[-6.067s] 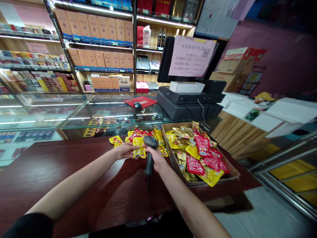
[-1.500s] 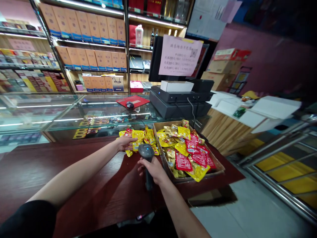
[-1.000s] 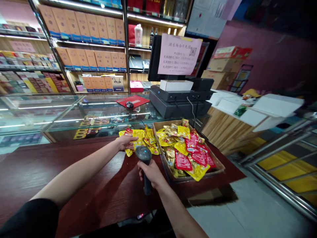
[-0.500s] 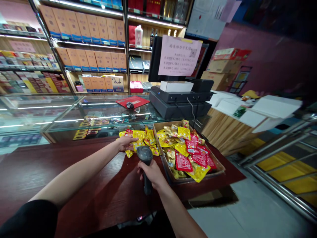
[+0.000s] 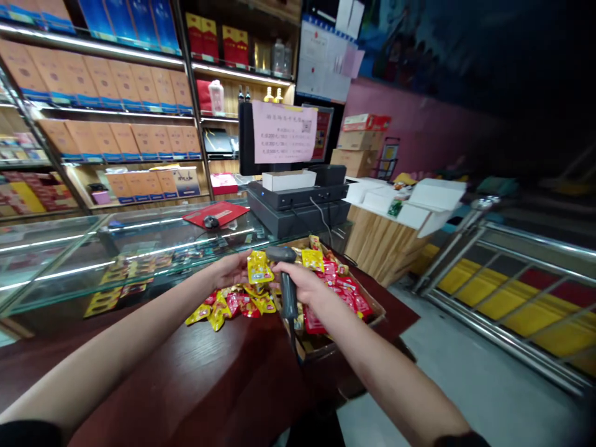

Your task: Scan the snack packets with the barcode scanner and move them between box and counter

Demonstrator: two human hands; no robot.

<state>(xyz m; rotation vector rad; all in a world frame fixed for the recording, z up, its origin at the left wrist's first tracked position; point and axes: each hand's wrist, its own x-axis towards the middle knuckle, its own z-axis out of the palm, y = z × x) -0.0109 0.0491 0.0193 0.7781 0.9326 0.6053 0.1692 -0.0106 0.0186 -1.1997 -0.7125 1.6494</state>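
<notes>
One glossy yellow packet (image 5: 259, 267), smooth pistol-shaped scanner (image 5: 288, 297)

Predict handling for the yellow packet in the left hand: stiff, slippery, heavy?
Probably light: the left hand holds the yellow packet up by its side. Likely somewhat slippery, given the glossy highlights on its wrapper. Perhaps semi-floppy: it looks fairly flat when held, but similar loose packets below lie creased and bent.
</notes>
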